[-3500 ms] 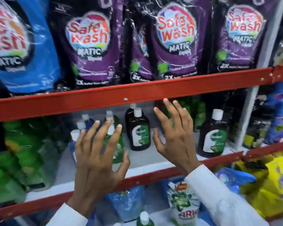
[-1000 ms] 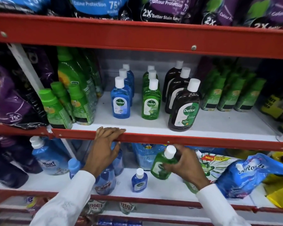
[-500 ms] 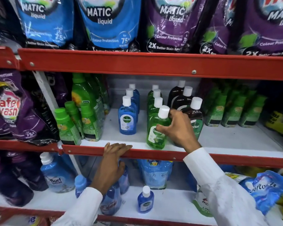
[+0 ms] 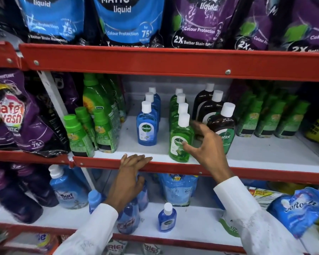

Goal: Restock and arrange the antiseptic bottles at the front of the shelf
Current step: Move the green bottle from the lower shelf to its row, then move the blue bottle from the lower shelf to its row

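Observation:
On the middle shelf [image 4: 265, 153], Dettol antiseptic bottles stand in three rows running front to back. The blue row [image 4: 146, 128] is on the left, the green row in the middle and the brown row [image 4: 226, 124] on the right. The front green bottle [image 4: 177, 133] stands upright near the shelf's front edge. My right hand [image 4: 208, 150] is just right of it with fingers spread and the thumb tip at its label. My left hand [image 4: 127, 177] rests with flat fingers on the red shelf rail [image 4: 99, 162]. A small blue Dettol bottle [image 4: 167, 220] stands on the shelf below.
Green-capped cleaner bottles [image 4: 79, 133] crowd the left of the middle shelf, and more green bottles [image 4: 265, 118] stand at the right. Detergent pouches [image 4: 125, 21] fill the shelf above. The lower shelf holds a Surf bottle [image 4: 66, 190], blue refill packs and a Softouch pouch [image 4: 298, 208].
My right hand lifted the green bottle from the lower shelf and set it at the front of the green row. Its fingers have since opened off it. My left hand stayed on the rail.

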### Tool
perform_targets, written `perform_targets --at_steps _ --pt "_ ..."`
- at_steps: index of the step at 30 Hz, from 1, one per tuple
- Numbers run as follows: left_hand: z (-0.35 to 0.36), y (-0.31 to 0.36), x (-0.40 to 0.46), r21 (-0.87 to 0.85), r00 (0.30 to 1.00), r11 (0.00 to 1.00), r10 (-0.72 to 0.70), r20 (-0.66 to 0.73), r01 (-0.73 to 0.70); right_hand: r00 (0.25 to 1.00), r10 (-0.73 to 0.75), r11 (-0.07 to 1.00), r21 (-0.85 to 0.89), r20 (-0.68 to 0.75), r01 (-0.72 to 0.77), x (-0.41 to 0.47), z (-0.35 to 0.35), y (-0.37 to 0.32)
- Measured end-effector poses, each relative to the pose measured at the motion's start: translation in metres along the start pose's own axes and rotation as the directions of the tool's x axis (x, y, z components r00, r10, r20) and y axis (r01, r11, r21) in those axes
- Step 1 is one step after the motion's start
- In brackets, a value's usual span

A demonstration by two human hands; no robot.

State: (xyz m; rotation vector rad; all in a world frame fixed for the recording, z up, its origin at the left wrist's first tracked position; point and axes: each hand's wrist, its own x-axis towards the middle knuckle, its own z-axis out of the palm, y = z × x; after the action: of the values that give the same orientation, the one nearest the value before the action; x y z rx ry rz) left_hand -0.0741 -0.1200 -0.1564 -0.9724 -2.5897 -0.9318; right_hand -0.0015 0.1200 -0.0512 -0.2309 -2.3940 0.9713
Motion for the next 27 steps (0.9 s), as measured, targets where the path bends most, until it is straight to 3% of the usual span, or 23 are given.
perform_targets --at_steps 3,5,7,9,11,13,15,20,27 --pt "-0.005 -0.009 -0.006 0.129 1.0 0.991 0.021 0.005 -0.022 0.964 -0.124 0.989 0.048 -0.234 0.138 -0.041 -0.002 0.014" --pt "-0.013 -0.019 -0.012 0.193 0.999 0.981 0.032 -0.02 -0.028 0.959 -0.167 0.98 0.069 -0.229 0.188 -0.07 0.006 0.03" --pt "-0.018 -0.027 -0.015 0.217 0.999 0.976 0.034 0.007 -0.035 0.989 -0.147 0.983 0.105 -0.025 0.149 -0.093 0.027 0.057" --pt "-0.021 -0.029 -0.014 0.17 0.999 0.985 0.025 0.023 -0.029 0.955 -0.064 0.998 0.036 0.291 0.056 -0.108 0.053 0.09" --pt "-0.021 -0.026 -0.012 0.094 1.0 0.995 0.011 0.007 -0.012 0.809 0.048 0.993 -0.118 0.586 0.026 -0.116 0.082 0.115" --pt "-0.019 -0.023 -0.012 0.039 1.0 0.999 0.002 -0.017 -0.001 0.707 0.123 0.985 -0.174 0.696 0.0 -0.122 0.107 0.131" --pt "-0.018 -0.02 -0.014 0.019 1.0 1.0 -0.014 -0.014 0.014 0.69 0.149 0.984 -0.176 0.708 -0.032 -0.125 0.127 0.139" --pt "-0.024 -0.019 -0.015 0.028 0.999 0.999 -0.025 0.035 0.024 0.74 0.155 0.986 -0.152 0.655 -0.072 -0.121 0.138 0.136" --pt "-0.031 -0.02 -0.014 0.025 0.999 0.999 -0.021 0.041 0.02 0.915 -0.056 0.998 0.034 0.399 0.046 -0.081 0.068 0.031"
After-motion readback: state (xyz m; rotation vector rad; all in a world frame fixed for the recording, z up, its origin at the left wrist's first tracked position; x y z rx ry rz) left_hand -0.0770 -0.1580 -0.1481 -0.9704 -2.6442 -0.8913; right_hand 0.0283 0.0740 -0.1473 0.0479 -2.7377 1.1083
